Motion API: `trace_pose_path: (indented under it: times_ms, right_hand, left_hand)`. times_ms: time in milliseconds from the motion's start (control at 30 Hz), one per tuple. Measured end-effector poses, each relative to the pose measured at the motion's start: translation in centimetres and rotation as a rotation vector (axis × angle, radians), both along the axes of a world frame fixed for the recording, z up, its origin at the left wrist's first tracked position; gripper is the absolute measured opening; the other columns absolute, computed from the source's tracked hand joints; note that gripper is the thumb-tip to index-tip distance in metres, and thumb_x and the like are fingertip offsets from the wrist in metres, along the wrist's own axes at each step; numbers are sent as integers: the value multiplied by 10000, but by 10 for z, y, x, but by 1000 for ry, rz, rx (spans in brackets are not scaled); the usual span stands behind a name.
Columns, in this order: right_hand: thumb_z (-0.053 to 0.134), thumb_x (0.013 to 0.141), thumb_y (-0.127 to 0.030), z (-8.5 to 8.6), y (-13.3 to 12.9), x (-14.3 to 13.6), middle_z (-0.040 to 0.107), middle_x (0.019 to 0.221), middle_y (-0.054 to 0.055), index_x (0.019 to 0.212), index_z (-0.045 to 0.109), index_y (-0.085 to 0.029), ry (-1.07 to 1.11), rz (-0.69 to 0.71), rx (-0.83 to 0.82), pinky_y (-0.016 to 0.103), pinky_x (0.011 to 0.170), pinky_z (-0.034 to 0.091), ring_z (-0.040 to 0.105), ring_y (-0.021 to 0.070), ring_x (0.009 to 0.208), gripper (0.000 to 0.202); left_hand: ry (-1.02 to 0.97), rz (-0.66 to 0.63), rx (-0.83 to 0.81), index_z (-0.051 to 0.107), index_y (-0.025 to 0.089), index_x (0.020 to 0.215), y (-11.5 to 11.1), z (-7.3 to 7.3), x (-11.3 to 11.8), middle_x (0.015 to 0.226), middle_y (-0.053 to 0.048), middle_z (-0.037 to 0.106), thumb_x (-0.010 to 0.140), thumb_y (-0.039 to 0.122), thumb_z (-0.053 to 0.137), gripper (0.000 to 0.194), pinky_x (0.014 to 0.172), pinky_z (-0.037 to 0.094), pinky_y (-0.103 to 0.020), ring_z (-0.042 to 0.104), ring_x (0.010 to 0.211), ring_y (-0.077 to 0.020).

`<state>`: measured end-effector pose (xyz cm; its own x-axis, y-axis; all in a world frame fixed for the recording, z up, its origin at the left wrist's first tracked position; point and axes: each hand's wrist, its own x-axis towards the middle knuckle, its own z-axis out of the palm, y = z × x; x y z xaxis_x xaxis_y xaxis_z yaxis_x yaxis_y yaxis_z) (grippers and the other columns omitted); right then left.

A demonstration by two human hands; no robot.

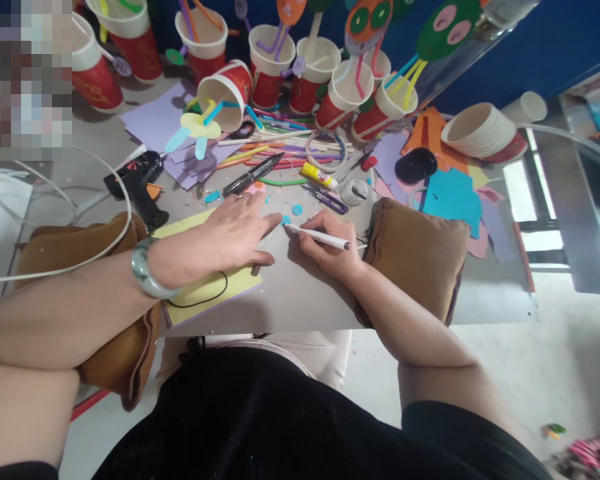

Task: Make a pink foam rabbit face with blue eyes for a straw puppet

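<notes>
White pen (pixel 325 237), near the centre of the frame, has its long axis almost level, sloping slightly down rightward; its tip points left at a small blue piece (pixel 286 221) on the worktop (pixel 295 303). Print on the yellow glue stick (pixel 319 176) and black marker (pixel 253 173), above centre, is too small to read. The right hand's (pixel 336 259) grip is closed around the pen's barrel. The left hand (pixel 233 230) has its fingers spread, unclenched, one fingertip beside the blue piece; contact is unclear.
</notes>
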<state>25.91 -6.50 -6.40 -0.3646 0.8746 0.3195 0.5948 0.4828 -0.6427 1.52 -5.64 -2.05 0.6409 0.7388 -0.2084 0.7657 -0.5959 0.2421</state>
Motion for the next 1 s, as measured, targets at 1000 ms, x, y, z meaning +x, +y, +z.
trace_pose_path:
  times_ms: [1000]
  right_hand:
    - [716, 890, -374, 3, 0, -2, 730, 718, 5, 795, 648, -229, 25, -50, -98, 296, 611, 495, 632, 156, 628, 186]
  left_hand:
    - [89, -24, 46, 603, 203, 1382, -5, 12, 6, 1467, -245, 476, 936, 546, 702, 571, 1027, 437, -504, 558, 1301, -442]
